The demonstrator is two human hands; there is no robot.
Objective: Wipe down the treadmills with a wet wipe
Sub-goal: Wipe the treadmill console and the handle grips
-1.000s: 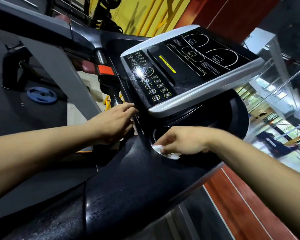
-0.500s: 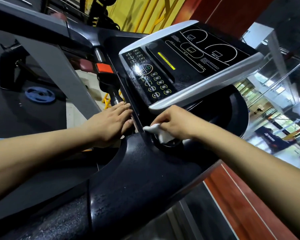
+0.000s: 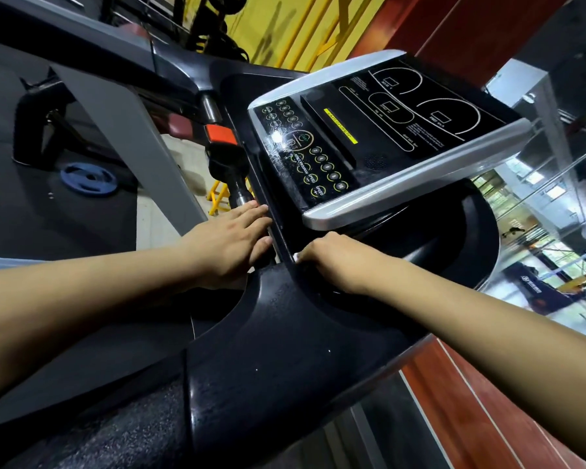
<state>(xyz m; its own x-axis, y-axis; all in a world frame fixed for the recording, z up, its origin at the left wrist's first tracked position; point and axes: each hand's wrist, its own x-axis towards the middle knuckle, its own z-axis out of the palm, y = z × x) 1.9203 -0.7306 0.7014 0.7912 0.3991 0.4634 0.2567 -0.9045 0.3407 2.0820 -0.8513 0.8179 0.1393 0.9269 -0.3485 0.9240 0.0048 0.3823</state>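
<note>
A black treadmill console (image 3: pixel 285 350) fills the middle, with a silver-rimmed control panel (image 3: pixel 379 137) tilted above it. My right hand (image 3: pixel 339 262) presses a white wet wipe (image 3: pixel 296 257) against the black housing just under the panel's near edge; only a small white corner of the wipe shows past my fingers. My left hand (image 3: pixel 230 245) rests flat, fingers straight, on the console's left edge beside the handlebar grip (image 3: pixel 232 174).
An orange clip (image 3: pixel 220 134) sits on the handlebar above my left hand. A blue weight plate (image 3: pixel 88 179) lies on the dark floor at left. Grey frame posts run at left. Red flooring and a glass railing lie to the right.
My right hand came out of the cup holder and slid the wipe up and left to the housing under the panel. My left hand's fingers straightened and stayed in place.
</note>
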